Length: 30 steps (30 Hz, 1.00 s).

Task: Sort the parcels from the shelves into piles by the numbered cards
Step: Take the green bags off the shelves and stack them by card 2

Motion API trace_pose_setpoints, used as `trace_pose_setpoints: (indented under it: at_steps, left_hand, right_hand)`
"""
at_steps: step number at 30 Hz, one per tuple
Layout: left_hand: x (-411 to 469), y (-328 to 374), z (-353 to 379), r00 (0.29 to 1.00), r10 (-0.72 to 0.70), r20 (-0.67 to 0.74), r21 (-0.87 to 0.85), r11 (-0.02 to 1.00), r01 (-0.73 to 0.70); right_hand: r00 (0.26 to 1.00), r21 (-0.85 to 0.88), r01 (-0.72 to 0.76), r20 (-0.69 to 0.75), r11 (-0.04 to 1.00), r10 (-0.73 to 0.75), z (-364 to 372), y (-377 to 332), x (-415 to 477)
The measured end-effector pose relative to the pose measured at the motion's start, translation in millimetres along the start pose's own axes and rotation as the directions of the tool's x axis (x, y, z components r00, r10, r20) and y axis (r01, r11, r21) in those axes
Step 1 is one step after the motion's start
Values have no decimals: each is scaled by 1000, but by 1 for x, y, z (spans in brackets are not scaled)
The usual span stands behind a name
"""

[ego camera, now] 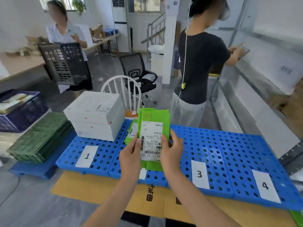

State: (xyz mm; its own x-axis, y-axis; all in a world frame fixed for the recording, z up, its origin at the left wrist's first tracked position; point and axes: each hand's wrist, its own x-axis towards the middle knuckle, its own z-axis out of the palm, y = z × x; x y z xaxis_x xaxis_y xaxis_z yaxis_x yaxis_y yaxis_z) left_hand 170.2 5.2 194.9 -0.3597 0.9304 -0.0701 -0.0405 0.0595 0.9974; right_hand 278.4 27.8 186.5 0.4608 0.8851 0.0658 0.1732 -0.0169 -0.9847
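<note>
Together the left hand (130, 154) and right hand (172, 153) reach forward, each grip pinching a side edge of a green mailer (152, 138) held upright above the blue pallet (229, 145). On the pallet lie another green mailer (131, 130) and stacked white boxes (95, 115); left of it, a purple crate (24, 117) holds packages.

One head-worn wide-angle view, facing forward and down, close above left hand (130, 154) and right hand (171, 153), edges seemingly blurred.
</note>
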Motion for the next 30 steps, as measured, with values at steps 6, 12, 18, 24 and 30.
trace_pose_setpoints:
  at_steps: [6, 12, 18, 24, 30]
  left_hand:
    - [94, -23, -5, 996, -90, -9, 27, 996, 90]
    - [184, -48, -7, 987, -149, 51, 105, 984, 143]
    - [250, -84, -13, 975, -191, 117, 254, 954, 157]
    - [286, -116, -9, 949, -227, 221, 358, 924, 137]
    - [299, -146, -9, 939, -275, 209, 426, 890, 166]
  right_hand:
    - [999, -75, -47, 11, 996, 48, 75, 20, 56]
    - [991, -153, -129, -47, 980, 123, 144, 50, 108]
    - [971, -227, -240, -75, 944, 229, 190, 77, 139]
    - [937, -278, -349, -104, 895, 333, 208, 98, 156]
    - [893, -320, -442, -74, 838, 443, 219, 124, 159]
